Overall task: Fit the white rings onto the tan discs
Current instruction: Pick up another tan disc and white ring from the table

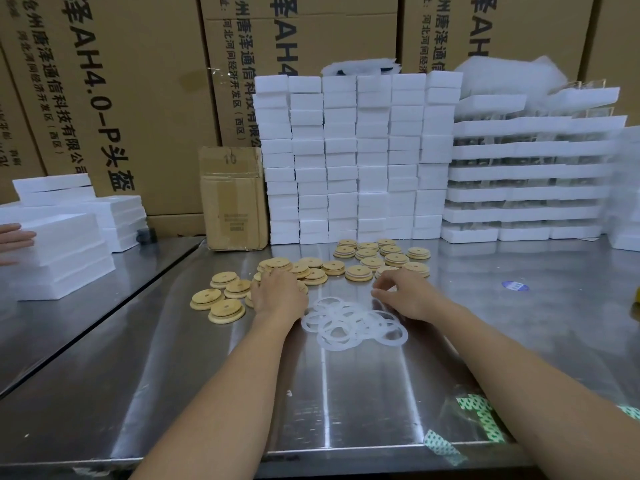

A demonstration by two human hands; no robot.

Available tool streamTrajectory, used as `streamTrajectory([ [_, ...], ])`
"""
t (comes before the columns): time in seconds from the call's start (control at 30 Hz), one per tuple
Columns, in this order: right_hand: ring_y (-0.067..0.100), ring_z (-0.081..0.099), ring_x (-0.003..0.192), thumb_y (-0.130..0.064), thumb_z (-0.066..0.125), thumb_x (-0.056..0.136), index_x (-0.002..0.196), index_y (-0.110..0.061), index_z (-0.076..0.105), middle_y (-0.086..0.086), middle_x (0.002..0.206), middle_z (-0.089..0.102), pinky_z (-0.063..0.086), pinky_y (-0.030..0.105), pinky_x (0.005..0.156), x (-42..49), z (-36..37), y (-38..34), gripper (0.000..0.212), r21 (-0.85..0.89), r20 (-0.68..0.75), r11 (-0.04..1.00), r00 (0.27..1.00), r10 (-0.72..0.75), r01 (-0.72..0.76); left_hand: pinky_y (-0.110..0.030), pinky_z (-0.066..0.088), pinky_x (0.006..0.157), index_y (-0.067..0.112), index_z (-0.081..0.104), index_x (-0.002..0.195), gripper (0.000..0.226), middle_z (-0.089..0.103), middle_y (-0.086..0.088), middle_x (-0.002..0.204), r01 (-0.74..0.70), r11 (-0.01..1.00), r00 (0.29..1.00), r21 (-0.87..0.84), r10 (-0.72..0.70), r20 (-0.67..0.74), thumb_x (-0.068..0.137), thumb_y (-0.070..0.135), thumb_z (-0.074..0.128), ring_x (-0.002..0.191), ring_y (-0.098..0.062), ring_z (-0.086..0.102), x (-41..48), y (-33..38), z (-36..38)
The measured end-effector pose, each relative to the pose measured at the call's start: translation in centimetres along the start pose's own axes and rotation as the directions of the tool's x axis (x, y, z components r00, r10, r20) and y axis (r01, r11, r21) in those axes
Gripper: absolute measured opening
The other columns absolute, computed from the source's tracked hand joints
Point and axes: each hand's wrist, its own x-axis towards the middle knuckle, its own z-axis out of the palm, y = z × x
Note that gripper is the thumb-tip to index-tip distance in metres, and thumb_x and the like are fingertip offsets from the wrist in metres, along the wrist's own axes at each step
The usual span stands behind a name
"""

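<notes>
- White rings (353, 325) are lying in a tangled heap on the steel desk (346, 410), looking thin, floppy and light, best pinched at the rim.
- Tan discs (221, 299), stiff and flat, are sitting left of and behind the rings.
- The left hand (278, 294) is covering discs, its grip hidden; the right hand (407, 294) is pinching fingers together just behind the rings, contents unclear.

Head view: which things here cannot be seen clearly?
- Left hand: covers some discs; its grasp is hidden.
- Right hand: fingers curl; whether they pinch a ring is unclear.
- Another hand: cut by the left edge.
- Far discs: rings fitted or not, too small.
</notes>
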Motion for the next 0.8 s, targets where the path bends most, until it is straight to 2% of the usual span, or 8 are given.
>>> streamTrajectory([
  [0.17, -0.003, 0.066, 0.082, -0.06, 0.067, 0.094, 0.095, -0.035, 0.079, -0.018, 0.094, 0.076, 0.05, 0.023, 0.075, -0.8, 0.9, -2.0, 0.028, 0.036, 0.086, 0.995, 0.992, -0.092, 0.089, -0.044, 0.036, 0.102, 0.031, 0.07, 0.111, 0.018, 0.075, 0.0, 0.116, 0.035, 0.998, 0.999, -0.051, -0.034, 0.019, 0.099, 0.036, 0.057, 0.122, -0.029, 0.061, 0.2, -0.2, 0.0],
  [0.27, -0.006, 0.065, 0.076, -0.05, 0.075, 0.091, 0.095, -0.036, 0.077, -0.021, 0.093, 0.074, 0.044, 0.015, 0.068, -1.0, 1.4, -2.9, 0.015, 0.018, 0.092, 0.989, 0.984, -0.151, 0.15, -0.042, 0.035, 0.101, 0.032, 0.069, 0.103, 0.016, 0.075, 0.003, 0.109, 0.04, 0.992, 0.999, -0.12, -0.043, -0.021, 0.093, 0.039, 0.059, 0.118, -0.027, 0.062, 0.3, -0.2, -0.1],
  [0.37, -0.001, 0.064, 0.08, -0.039, 0.079, 0.091, 0.095, -0.034, 0.073, -0.017, 0.093, 0.072, 0.046, 0.015, 0.069, -1.1, 1.5, -3.4, 0.009, 0.034, 0.07, 0.984, 0.982, -0.177, 0.175, -0.042, 0.039, 0.102, 0.034, 0.069, 0.105, 0.018, 0.069, 0.008, 0.103, 0.038, 0.977, 0.996, -0.209, -0.053, -0.069, 0.088, 0.036, 0.062, 0.106, -0.022, 0.06, 0.3, 0.3, -0.2],
  [0.43, 0.004, 0.064, 0.08, -0.031, 0.081, 0.09, 0.092, -0.031, 0.072, -0.012, 0.091, 0.071, 0.05, 0.016, 0.069, -1.0, 1.5, -3.3, 0.009, 0.072, 0.048, 0.983, 0.984, -0.172, 0.169, -0.039, 0.045, 0.094, 0.033, 0.069, 0.109, 0.022, 0.061, 0.012, 0.104, 0.035, 0.934, 0.994, -0.356, -0.068, -0.082, 0.088, 0.037, 0.066, 0.097, -0.016, 0.055, 0.4, 0.8, -0.3],
  [0.53, 0.009, 0.064, 0.081, -0.021, 0.079, 0.091, 0.087, -0.028, 0.07, -0.007, 0.088, 0.071, 0.052, 0.018, 0.071, -1.1, 1.5, -3.5, 0.012, 0.109, 0.008, 0.978, 0.983, -0.182, 0.18, -0.032, 0.048, 0.08, 0.027, 0.069, 0.112, 0.027, 0.063, 0.007, 0.119, 0.042, 0.705, 0.993, -0.708, -0.11, -0.051, 0.087, 0.026, 0.077, 0.101, -0.014, 0.06, 0.6, 1.8, -0.6],
  [0.6, 0.013, 0.065, 0.083, -0.017, 0.076, 0.093, 0.086, -0.026, 0.069, -0.004, 0.088, 0.072, 0.052, 0.022, 0.075, -1.1, 1.5, -3.7, 0.013, 0.143, -0.044, 0.97, 0.98, -0.192, 0.196, -0.03, 0.053, 0.082, 0.025, 0.068, 0.119, 0.036, 0.063, 0.004, 0.125, 0.075, 0.519, 0.989, -0.851, -0.145, -0.002, 0.086, 0.016, 0.08, 0.104, -0.014, 0.063, 0.6, 2.3, -1.0],
  [0.7, 0.014, 0.065, 0.084, -0.019, 0.072, 0.096, 0.088, -0.027, 0.068, -0.003, 0.088, 0.072, 0.053, 0.025, 0.077, -1.1, 1.4, -3.8, 0.012, 0.189, -0.112, 0.957, 0.973, -0.203, 0.221, -0.042, 0.06, 0.098, 0.023, 0.064, 0.128, 0.046, 0.061, 0.001, 0.13, 0.165, 0.278, 0.98, -0.946, -0.159, 0.124, 0.087, 0.007, 0.077, 0.11, -0.02, 0.067, 0.6, 2.8, -1.2],
  [0.8, 0.014, 0.065, 0.084, -0.021, 0.072, 0.098, 0.091, -0.03, 0.065, -0.004, 0.087, 0.071, 0.053, 0.024, 0.076, -1.2, 1.3, -3.9, 0.013, 0.206, -0.146, 0.954, 0.971, -0.189, 0.217, -0.038, 0.062, 0.09, 0.021, 0.061, 0.133, 0.052, 0.062, -0.001, 0.13, 0.207, 0.121, 0.972, -0.971, -0.138, 0.19, 0.087, 0.0, 0.072, 0.108, -0.019, 0.068, 0.5, 2.9, -1.3],
])
